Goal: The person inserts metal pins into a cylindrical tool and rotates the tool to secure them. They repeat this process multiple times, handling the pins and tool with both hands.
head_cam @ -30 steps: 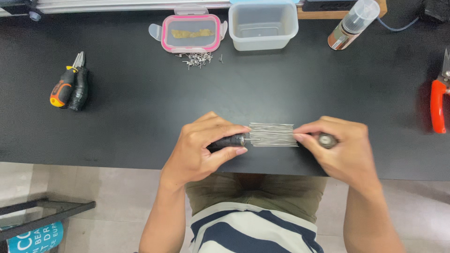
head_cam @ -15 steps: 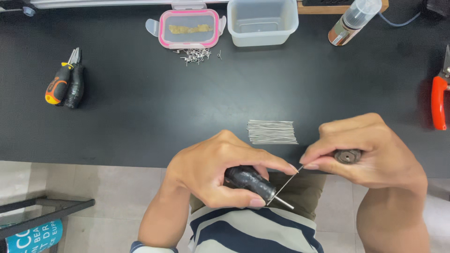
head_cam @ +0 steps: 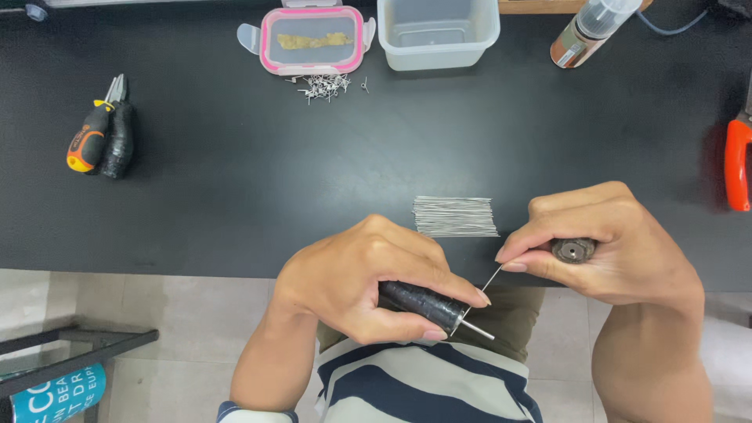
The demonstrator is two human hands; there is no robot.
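Observation:
My left hand [head_cam: 368,282] grips a black-handled tool [head_cam: 423,304] with a thin metal tip pointing down and right, held off the table's near edge above my lap. My right hand [head_cam: 611,247] pinches one thin wire [head_cam: 484,288] between thumb and forefinger, its lower end meeting the tool's tip. The same hand also holds a small dark round part [head_cam: 573,250] in its fingers. A neat row of straight wires [head_cam: 456,216] lies on the black table [head_cam: 274,180] just above and between my hands.
At the back stand a pink-rimmed lidded box [head_cam: 313,39], a clear plastic tub [head_cam: 437,31] and a spray bottle [head_cam: 589,30]. Small bent wire pieces [head_cam: 325,84] lie by the box. Orange-handled pliers [head_cam: 98,137] rest at left, a red-handled tool [head_cam: 736,163] at right.
Both hands have pulled back from the wire row toward my body. My right hand took one wire from the row and brought it to the tip of the tool.

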